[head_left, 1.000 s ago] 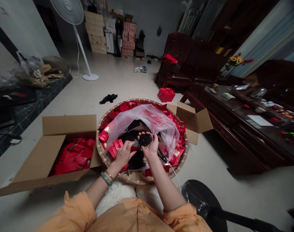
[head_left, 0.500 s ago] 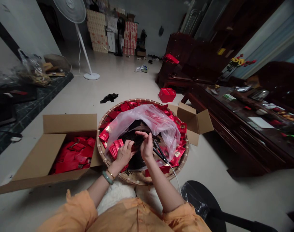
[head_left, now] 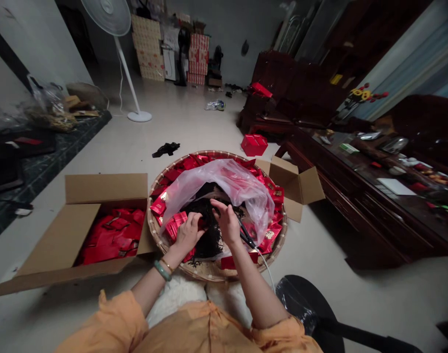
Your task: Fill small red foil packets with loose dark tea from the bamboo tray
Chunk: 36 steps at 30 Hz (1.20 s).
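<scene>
Bamboo round basket [head_left: 205, 272] and open brown cardboard carton [head_left: 58, 235]: both already hold many glossy red packets [head_left: 113, 240] (whether sealed, not determinable). Loose dark shredded heap [head_left: 209, 244] is left within the basket. Right hand [head_left: 228, 225]: half-curled, any hold untellable. Left hand [head_left: 189, 234]: fingertips pinching a small red packet [head_left: 201, 223] over the heap.

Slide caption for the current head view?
Left hand holding a red packet, right hand beside it, over dark loose material in a woven basket.

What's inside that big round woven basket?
The basket holds red packets, a pale plastic bag, loose dark strands and a black corded tool. Whatever lies beneath the bag and packets is covered, so I cannot tell.
</scene>
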{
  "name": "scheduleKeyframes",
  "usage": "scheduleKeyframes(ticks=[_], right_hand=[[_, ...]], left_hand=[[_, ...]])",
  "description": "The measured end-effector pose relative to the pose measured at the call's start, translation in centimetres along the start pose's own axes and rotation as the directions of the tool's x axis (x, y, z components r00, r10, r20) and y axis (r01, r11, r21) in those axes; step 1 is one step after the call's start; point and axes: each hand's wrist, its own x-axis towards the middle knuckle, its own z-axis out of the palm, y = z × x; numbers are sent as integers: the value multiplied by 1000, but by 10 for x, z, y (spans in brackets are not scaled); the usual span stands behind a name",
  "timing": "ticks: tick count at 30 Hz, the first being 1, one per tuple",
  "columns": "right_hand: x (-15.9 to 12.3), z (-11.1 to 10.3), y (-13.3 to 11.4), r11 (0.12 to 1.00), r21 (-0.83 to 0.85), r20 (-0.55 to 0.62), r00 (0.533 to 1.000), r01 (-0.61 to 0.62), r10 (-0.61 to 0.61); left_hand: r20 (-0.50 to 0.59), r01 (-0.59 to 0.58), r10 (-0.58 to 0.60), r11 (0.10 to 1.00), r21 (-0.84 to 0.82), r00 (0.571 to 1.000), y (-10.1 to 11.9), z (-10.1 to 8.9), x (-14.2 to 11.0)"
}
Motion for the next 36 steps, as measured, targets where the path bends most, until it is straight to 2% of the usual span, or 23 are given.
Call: scheduleKeyframes(ticks=[3, 5, 7, 9, 14, 18, 20, 22, 24, 26, 28, 31, 33, 36], right_hand=[[-4, -11, 6, 946, -320, -4, 999, 42, -46], [-8, -14, 11, 842, -534, 63, 996, 83, -59], [-10, -14, 16, 757, -642, 99, 992, 122, -76], [-10, -11, 19, 727, -672, 87, 990, 142, -112], [5, -4, 20, 728, -666, 46, 983, 164, -179], [14, -3, 21, 650, -736, 145, 982, 188, -119], [16, -6, 23, 641, -735, 193, 975, 220, -113], [18, -14, 27, 666, -714, 154, 977, 214, -149], [24, -26, 34, 687, -709, 50, 983, 159, -176], [35, -39, 44, 643, -761, -2, 989, 93, -146], [47, -48, 55, 531, -845, 31, 998, 58, -60], [63, -50, 69, 381, -923, 99, 990, 53, 102], [69, -46, 76, 345, -937, 114, 980, 52, 161], [70, -42, 80, 351, -935, 109, 980, 44, 168]], left_hand=[[-1, -4, 4, 1000, -14, 1000, 0, -2, 0], [6, -3, 3, 1000, -12, 1000, 0, -2, -1], [15, 4, -4, 1000, 9, 1000, 1, -1, -1], [15, -1, 0, 999, 32, 1000, 1, 1, -2], [-28, -50, 52, 997, 54, 998, 2, 3, -4], [-26, -68, 69, 996, 55, 997, 0, 3, -4], [-32, -67, 69, 997, 38, 997, -2, 4, -4], [-61, -63, 65, 998, 24, 996, -4, 4, -3], [-92, -61, 63, 998, 22, 994, -7, 2, -2], [-95, -67, 69, 997, 27, 993, -8, -1, -1], [-80, -85, 87, 996, 25, 993, -8, -5, 0], [-49, -116, 116, 993, -6, 992, -6, -14, 1], [-36, -134, 132, 990, -41, 991, -7, -19, 0], [-56, -156, 151, 983, -94, 987, -10, -22, -1]])
